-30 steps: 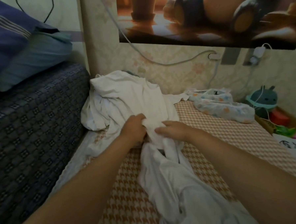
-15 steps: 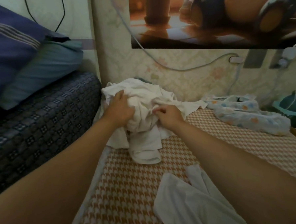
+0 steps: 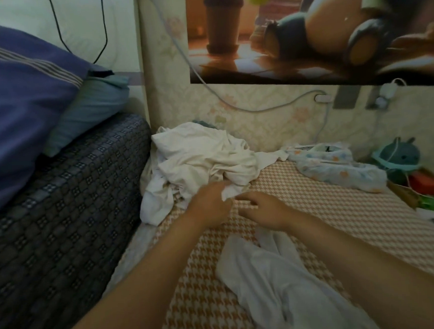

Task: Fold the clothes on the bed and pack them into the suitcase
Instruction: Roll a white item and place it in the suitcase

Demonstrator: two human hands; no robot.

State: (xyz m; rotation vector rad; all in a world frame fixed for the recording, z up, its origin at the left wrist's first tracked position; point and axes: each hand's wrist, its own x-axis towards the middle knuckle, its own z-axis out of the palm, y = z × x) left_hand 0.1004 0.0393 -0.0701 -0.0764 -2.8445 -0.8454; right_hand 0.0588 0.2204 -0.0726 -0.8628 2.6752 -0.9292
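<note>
White garment (image 3: 280,281) sprawls nearest on the bed (image 3: 339,208), lengthwise toward the person, and just past it the right grip (image 3: 266,209) hovers slack and empty while the left grip (image 3: 210,205) pinches the near hem of the crumpled heap (image 3: 205,160) lying straight beyond.

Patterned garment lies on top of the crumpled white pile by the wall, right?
No. The head view shows the patterned garment lying on the checked sheet, to the right of the crumpled white pile by the wall, not on top of it.
</note>
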